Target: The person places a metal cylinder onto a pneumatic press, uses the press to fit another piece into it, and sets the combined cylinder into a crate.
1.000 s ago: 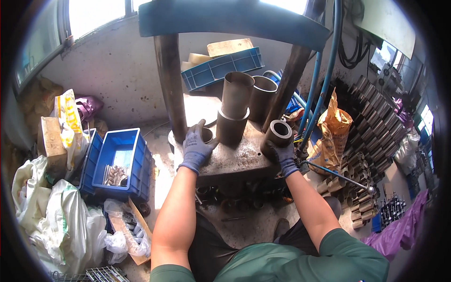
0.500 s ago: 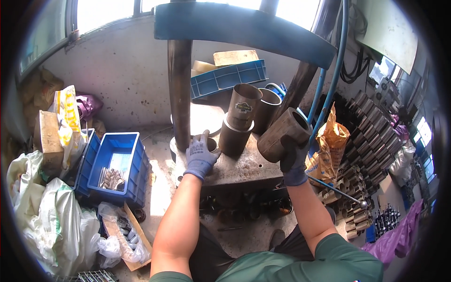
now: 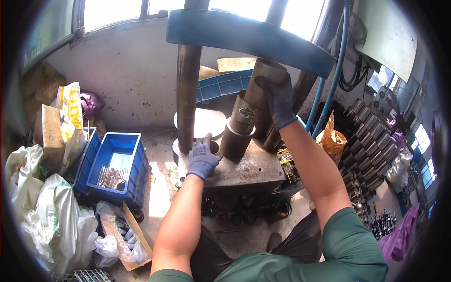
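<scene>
My gloved right hand [image 3: 279, 96] is wrapped around a wide grey metal tube [image 3: 258, 89], held tilted and raised. The tube's lower end is close to the top of a slimmer tube with a dark label [image 3: 242, 114]; whether they touch I cannot tell. That labelled tube stands inside a thicker metal sleeve [image 3: 236, 143] on the press's metal bed [image 3: 249, 175]. To the left of the sleeve, my gloved left hand [image 3: 203, 157] has its fingers and thumb around a short metal ring [image 3: 215, 147], partly hidden, on the bed.
A blue press crossbar [image 3: 249, 35] spans overhead between dark columns [image 3: 188, 98]. Blue bins [image 3: 117, 164] with metal parts and white sacks [image 3: 54, 225] stand at left. Stacked tubes [image 3: 371, 136] line the right. Behind the bed leans a blue crate [image 3: 223, 87].
My right hand has lifted the wide tube up and leftward from the bed's right side to above the labelled tube. My left hand stays at the ring. The view has shifted slightly.
</scene>
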Tool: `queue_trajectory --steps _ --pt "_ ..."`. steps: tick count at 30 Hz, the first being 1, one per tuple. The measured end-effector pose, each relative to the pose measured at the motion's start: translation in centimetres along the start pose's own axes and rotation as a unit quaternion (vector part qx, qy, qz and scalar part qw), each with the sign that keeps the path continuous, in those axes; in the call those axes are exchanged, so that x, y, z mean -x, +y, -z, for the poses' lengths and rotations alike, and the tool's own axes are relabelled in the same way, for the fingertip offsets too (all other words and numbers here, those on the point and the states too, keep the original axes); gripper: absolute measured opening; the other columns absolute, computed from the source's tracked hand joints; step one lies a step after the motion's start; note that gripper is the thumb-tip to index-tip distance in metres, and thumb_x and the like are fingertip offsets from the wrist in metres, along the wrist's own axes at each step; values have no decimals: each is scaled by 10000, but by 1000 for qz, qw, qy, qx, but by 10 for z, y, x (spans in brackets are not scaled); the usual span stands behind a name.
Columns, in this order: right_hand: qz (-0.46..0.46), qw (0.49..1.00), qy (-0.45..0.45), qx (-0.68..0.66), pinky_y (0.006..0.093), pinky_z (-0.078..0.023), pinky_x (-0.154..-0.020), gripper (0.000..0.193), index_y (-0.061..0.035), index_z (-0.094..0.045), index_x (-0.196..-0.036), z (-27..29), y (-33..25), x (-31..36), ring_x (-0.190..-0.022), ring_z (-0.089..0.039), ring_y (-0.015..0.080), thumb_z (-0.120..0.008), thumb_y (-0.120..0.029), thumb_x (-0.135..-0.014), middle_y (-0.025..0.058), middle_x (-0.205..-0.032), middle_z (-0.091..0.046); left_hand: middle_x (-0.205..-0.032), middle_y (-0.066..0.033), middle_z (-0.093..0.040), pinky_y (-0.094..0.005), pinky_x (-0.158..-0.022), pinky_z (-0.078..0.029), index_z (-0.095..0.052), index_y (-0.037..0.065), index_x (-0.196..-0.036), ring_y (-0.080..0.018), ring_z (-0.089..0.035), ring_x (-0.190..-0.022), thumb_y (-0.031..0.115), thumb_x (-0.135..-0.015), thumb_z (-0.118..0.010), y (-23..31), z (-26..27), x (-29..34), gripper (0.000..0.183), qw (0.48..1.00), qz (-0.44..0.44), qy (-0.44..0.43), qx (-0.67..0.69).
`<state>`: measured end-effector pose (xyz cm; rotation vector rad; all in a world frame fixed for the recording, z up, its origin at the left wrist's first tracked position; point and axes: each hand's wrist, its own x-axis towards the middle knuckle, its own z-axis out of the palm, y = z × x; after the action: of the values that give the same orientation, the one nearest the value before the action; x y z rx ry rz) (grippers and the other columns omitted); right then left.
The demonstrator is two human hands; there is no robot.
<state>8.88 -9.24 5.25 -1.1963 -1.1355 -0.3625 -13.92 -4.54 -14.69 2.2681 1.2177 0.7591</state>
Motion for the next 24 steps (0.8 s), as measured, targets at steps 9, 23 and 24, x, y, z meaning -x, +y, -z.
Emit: queue_trajectory --steps 9,23,24 --pt "-39 996 -57 61 405 -520 -1048 916 15 -561 -1306 -23 19 -22 -1201 -650 372 -957 -441 -618 229 -1279 -672 -1462 -144 -518 -476 -1100 -446 -455 172 -1539 -322 -515 -1351 473 -828 -781 -2 1 0 838 1000 -10 -7 -2" --pt "-63 992 -90 60 407 -536 -1024 1031 13 -464 -1372 -11 27 -7 -1199 -653 348 -958 -484 -615 214 -1308 -652 -1455 -143 -518 -489 -1093 -445 -462 175 -1528 -326 -517 -1351 454 -814 -798 -3 4 2 837 1000 1 -9 13" --pt "-76 991 -95 56 408 -536 -1025 1038 13 -461 -1376 -9 27 -7 -1202 -652 347 -960 -486 -614 214 -1314 -649 -1460 -139 -512 -493 -1095 -444 -465 183 -1524 -323 -517 -1350 449 -805 -809 -5 1 2 840 1000 -2 0 13"
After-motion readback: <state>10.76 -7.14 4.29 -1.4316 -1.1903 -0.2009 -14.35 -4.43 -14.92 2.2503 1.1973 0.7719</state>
